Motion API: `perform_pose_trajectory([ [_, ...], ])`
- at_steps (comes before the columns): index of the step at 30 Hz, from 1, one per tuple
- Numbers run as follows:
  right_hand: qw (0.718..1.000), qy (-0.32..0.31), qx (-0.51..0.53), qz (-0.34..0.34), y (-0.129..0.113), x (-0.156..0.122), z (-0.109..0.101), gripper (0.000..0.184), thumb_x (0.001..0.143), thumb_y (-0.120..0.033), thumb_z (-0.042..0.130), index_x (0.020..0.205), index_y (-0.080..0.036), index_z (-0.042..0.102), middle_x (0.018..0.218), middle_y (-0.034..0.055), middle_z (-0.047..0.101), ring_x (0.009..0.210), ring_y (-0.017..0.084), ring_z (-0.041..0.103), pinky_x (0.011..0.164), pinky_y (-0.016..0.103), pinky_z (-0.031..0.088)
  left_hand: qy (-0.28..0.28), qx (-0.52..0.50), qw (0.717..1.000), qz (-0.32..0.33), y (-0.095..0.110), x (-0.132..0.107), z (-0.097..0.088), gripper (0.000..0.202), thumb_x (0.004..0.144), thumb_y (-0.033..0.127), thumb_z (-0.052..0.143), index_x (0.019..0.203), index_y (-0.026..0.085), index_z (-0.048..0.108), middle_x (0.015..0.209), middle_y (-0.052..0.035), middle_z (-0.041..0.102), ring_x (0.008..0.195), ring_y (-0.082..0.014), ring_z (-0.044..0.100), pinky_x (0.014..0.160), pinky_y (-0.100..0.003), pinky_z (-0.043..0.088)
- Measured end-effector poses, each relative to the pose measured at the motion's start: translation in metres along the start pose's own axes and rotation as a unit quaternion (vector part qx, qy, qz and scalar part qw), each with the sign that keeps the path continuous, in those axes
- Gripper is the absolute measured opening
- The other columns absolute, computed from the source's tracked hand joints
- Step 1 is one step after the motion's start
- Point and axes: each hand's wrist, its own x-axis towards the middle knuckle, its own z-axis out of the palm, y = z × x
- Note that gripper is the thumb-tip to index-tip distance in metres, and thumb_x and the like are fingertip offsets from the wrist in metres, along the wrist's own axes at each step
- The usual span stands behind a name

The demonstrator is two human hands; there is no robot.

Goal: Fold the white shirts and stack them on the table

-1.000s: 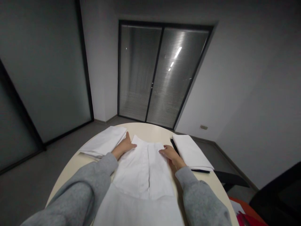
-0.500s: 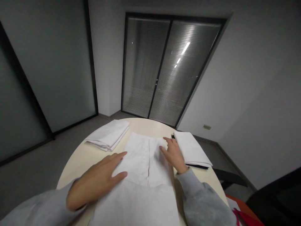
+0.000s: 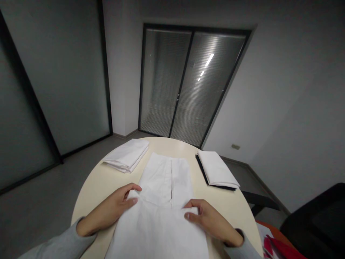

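White cloth garment (image 3: 159, 230) with a lengthwise slit in its far part, lying on the round, cream-coloured table (image 3: 94, 194) between the person's two bare hands. The left hand (image 3: 114, 207) and the right hand (image 3: 208, 219) each hold one side of a crosswise edge of the cloth, each grip a narrow pinch between thumb and fingers. The slit part lies flat beyond both grips; the rest extends from them toward the wearer. Farther left lies a folded white cloth bundle (image 3: 125, 154); farther right, a folded white cloth rectangle (image 3: 219, 167) atop a flat black item (image 3: 201, 170).
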Motion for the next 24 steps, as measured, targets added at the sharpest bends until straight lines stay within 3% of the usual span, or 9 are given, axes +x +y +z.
perform_pose_trajectory([
  [3,0.996,0.008,0.091,0.005,-0.009,-0.011,0.005,0.024,0.087,-0.044,0.072,0.092,-0.021,0.071,0.082,-0.0012,0.068,0.075,0.016,0.058,0.068,0.026,0.042,-0.008,-0.052,0.999,-0.013,0.003,-0.017,-0.004,0.058,0.094,0.066,0.054,0.133,0.024,0.063,0.099,-0.0029,0.073,0.098,-0.0248,0.069,0.088,-0.035,0.058],
  [6,0.979,0.029,0.200,0.038,-0.011,-0.023,0.014,0.031,0.085,-0.049,0.077,0.098,-0.022,0.068,0.074,-0.0038,0.064,0.065,0.013,0.054,0.060,0.024,0.038,-0.056,-0.120,0.991,-0.003,0.000,-0.031,-0.004,0.075,0.091,0.069,0.059,0.154,0.030,0.045,0.134,-0.0078,0.067,0.127,-0.0278,0.062,0.105,-0.041,0.052],
  [8,0.955,0.061,0.285,0.049,-0.009,-0.031,0.021,0.041,0.080,-0.048,0.082,0.111,-0.025,0.067,0.085,-0.0027,0.070,0.073,0.015,0.062,0.066,0.025,0.045,-0.079,-0.195,0.977,-0.031,-0.003,-0.038,-0.001,0.093,0.087,0.070,0.065,0.163,0.032,0.028,0.155,-0.0111,0.053,0.140,-0.0290,0.054,0.111,-0.043,0.048],
  [10,0.927,0.092,0.359,0.057,-0.007,-0.037,0.031,0.056,0.077,-0.046,0.085,0.125,-0.028,0.063,0.109,0.0006,0.074,0.091,0.020,0.069,0.081,0.031,0.053,-0.090,-0.273,0.954,-0.082,-0.006,-0.044,0.005,0.101,0.085,0.069,0.068,0.166,0.033,0.019,0.162,-0.0119,0.045,0.142,-0.0299,0.053,0.110,-0.044,0.049],
  [12,0.911,0.095,0.397,0.068,-0.004,-0.044,0.040,0.061,0.081,-0.047,0.083,0.134,-0.028,0.060,0.127,0.0046,0.072,0.108,0.024,0.070,0.098,0.037,0.052,-0.109,-0.325,0.932,-0.114,-0.005,-0.051,0.010,0.098,0.086,0.065,0.070,0.166,0.033,0.023,0.161,-0.0117,0.048,0.139,-0.0312,0.056,0.110,-0.045,0.050],
  [14,0.906,0.071,0.411,0.077,-0.002,-0.052,0.049,0.059,0.088,-0.050,0.076,0.138,-0.024,0.060,0.131,0.0084,0.071,0.115,0.026,0.069,0.107,0.042,0.049,-0.136,-0.350,0.918,-0.128,-0.002,-0.058,0.013,0.094,0.085,0.066,0.071,0.163,0.030,0.034,0.154,-0.0133,0.056,0.136,-0.0338,0.059,0.110,-0.048,0.050],
  [20,0.864,0.045,0.485,0.129,0.000,-0.067,0.059,0.055,0.088,-0.048,0.078,0.131,-0.014,0.066,0.124,0.0147,0.076,0.118,0.031,0.071,0.112,0.049,0.047,-0.211,-0.365,0.895,-0.147,0.000,-0.071,0.017,0.084,0.082,0.071,0.071,0.148,0.020,0.059,0.131,-0.0172,0.073,0.123,-0.0404,0.067,0.107,-0.056,0.052],
  [22,0.845,0.044,0.515,0.139,-0.001,-0.069,0.060,0.053,0.087,-0.047,0.080,0.126,-0.012,0.069,0.121,0.0158,0.077,0.117,0.031,0.071,0.113,0.049,0.047,-0.224,-0.352,0.900,-0.124,-0.011,-0.073,0.015,0.077,0.088,0.071,0.063,0.146,0.021,0.061,0.126,-0.0156,0.075,0.118,-0.0393,0.070,0.104,-0.055,0.054],
  [24,0.830,0.055,0.535,0.146,-0.001,-0.069,0.062,0.054,0.086,-0.049,0.080,0.123,-0.012,0.070,0.120,0.0165,0.077,0.118,0.032,0.071,0.114,0.050,0.046,-0.229,-0.274,0.932,-0.067,-0.029,-0.076,0.011,0.072,0.092,0.070,0.059,0.147,0.025,0.061,0.122,-0.0127,0.078,0.112,-0.0372,0.073,0.098,-0.051,0.059],
])
